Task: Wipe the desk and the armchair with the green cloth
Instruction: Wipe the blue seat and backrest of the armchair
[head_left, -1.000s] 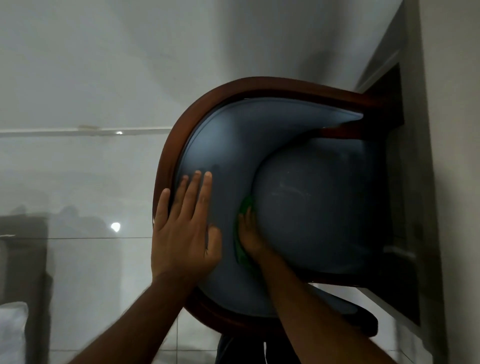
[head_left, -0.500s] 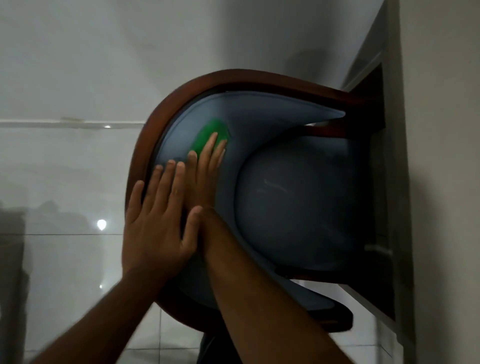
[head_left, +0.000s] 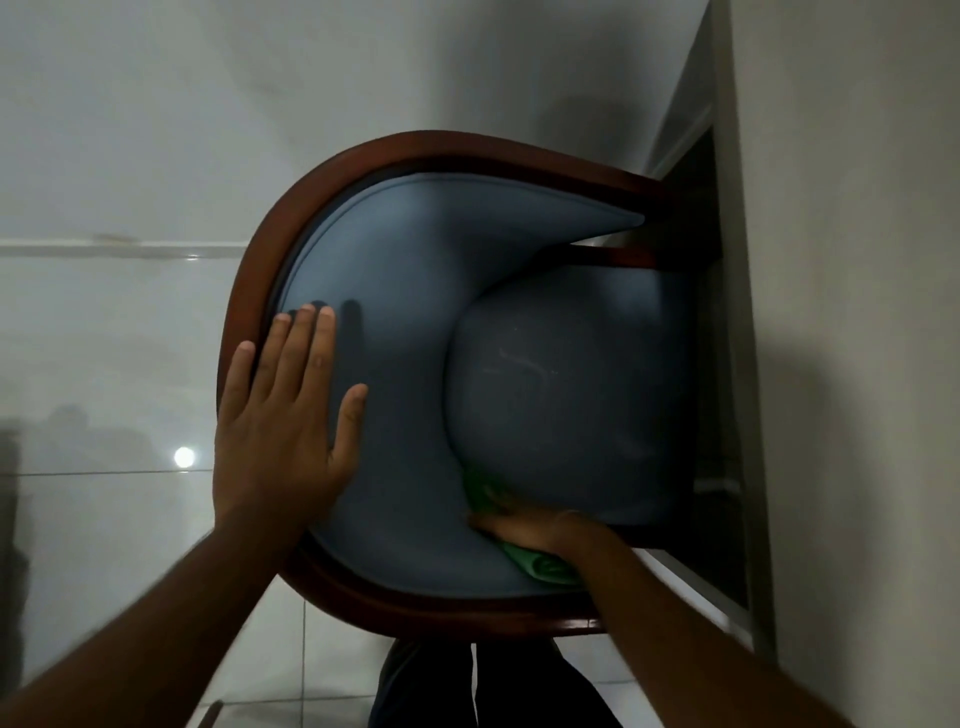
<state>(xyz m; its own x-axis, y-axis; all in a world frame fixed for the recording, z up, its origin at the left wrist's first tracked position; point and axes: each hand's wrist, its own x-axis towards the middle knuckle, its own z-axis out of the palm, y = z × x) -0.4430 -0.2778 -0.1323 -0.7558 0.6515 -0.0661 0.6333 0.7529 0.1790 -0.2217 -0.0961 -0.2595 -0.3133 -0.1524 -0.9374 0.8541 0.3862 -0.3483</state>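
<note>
Seen from above, the armchair has blue-grey padding and a curved dark wooden rim; its round seat cushion sits at the right. My left hand lies flat with fingers spread on the inner backrest, beside the rim. My right hand presses the green cloth against the padding at the near lower side, where the backrest meets the seat cushion. Part of the cloth also shows above my fingers. The chair's front is tucked under the desk at the right.
Glossy white floor tiles spread to the left and behind the chair, with a light reflection. The desk's edge and the dark recess under it border the chair on the right. My dark-clothed legs stand just below the chair.
My right hand has swept the green cloth from the upper left of the backrest down to the near lower side by the seat cushion. My left hand has stayed flat on the backrest.
</note>
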